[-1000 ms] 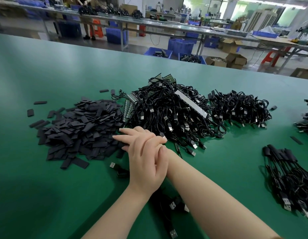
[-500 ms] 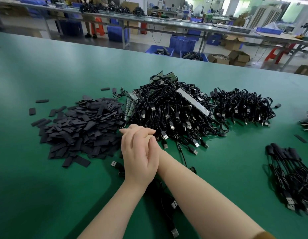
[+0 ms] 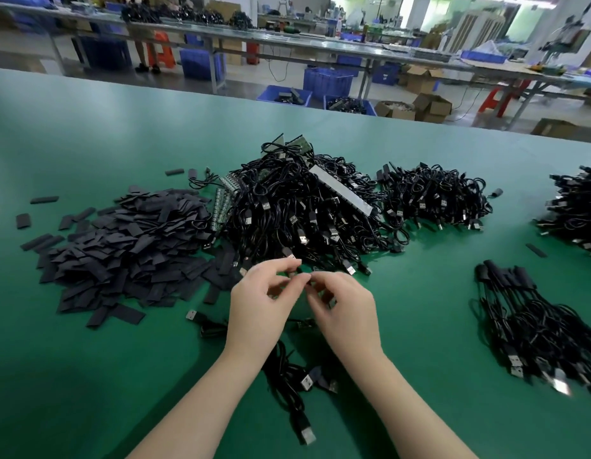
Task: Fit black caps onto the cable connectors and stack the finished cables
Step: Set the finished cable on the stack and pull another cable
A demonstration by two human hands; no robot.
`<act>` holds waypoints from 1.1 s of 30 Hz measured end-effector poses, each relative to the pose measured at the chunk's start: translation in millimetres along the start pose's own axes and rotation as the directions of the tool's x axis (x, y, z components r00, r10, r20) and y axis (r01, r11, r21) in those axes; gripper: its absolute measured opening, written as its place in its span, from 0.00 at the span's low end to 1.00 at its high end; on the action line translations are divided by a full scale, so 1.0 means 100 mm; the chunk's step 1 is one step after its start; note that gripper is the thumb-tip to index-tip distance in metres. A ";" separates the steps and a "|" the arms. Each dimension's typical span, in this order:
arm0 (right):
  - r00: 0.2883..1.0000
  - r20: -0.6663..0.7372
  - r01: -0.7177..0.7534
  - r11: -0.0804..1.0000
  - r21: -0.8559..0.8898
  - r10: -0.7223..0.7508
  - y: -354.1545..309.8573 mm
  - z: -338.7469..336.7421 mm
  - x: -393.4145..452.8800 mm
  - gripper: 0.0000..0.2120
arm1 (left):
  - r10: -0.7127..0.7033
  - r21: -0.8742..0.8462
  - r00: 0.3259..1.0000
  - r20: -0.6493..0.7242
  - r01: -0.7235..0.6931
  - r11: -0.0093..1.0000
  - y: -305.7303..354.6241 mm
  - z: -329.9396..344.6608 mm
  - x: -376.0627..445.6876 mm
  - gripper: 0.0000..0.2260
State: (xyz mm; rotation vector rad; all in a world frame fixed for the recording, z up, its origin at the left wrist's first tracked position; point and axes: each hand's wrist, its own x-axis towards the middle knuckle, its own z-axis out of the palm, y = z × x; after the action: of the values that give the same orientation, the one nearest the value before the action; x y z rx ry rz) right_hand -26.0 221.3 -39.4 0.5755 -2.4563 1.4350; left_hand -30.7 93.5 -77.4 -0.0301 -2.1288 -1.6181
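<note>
A heap of flat black caps (image 3: 122, 256) lies at the left of the green table (image 3: 88, 376). Beside it is a big tangle of black cables (image 3: 297, 210) with bare metal connectors. My left hand (image 3: 261, 303) and my right hand (image 3: 347, 306) hover just in front of that tangle, fingers curled and fingertips nearly meeting. Motion blur hides whether either hand pinches anything. A few loose cables (image 3: 287, 376) lie under my wrists. A laid-out bunch of cables (image 3: 535, 326) sits at the right.
A second cable pile (image 3: 436, 197) lies right of the big tangle and another cable pile (image 3: 578, 207) at the far right edge. Single caps (image 3: 44, 199) are scattered at the left. Beyond the table's far edge stand benches, blue crates (image 3: 327, 81) and cardboard boxes.
My hands were pressed together, left over right. They have come apart and now sit side by side with curled fingers. The camera has tilted slightly.
</note>
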 end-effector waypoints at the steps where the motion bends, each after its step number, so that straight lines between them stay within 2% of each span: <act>1: 1.000 -0.026 -0.001 1.000 -0.016 0.001 0.04 -0.01 -0.04 0.05 | -0.023 -0.025 1.000 0.004 0.023 0.999 0.00 0.02 -0.02 0.12; 4: 1.000 0.006 -0.020 0.999 -0.029 0.020 0.03 -0.04 -0.09 0.06 | -0.102 -0.083 0.995 0.016 0.102 0.991 0.01 0.04 -0.04 0.11; 11: 0.993 -0.009 -0.117 0.992 0.055 0.117 0.20 -0.07 -0.11 0.07 | -0.099 -0.135 0.990 0.102 0.113 0.984 0.03 0.01 -0.01 0.12; 14: 0.981 0.005 -0.191 0.969 0.157 0.193 0.27 -0.09 -0.11 0.07 | -0.058 -0.118 0.989 0.133 0.074 0.990 0.03 0.01 0.00 0.13; 18: 0.969 0.003 -0.238 0.938 0.251 0.245 0.37 -0.10 -0.13 0.15 | -0.006 -0.083 0.986 0.165 0.020 0.996 0.05 -0.01 0.01 0.15; 33: 0.983 0.005 -0.181 0.969 0.169 0.183 0.44 -0.11 -0.15 0.14 | -0.052 -0.144 0.977 0.209 0.084 0.986 0.09 -0.06 0.02 0.15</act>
State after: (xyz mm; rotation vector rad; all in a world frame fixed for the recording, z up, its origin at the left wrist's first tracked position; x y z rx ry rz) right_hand -32.4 254.0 -74.3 0.3807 -2.4486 1.7254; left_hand -27.5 90.2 -67.5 -0.1815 -2.1710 -1.8881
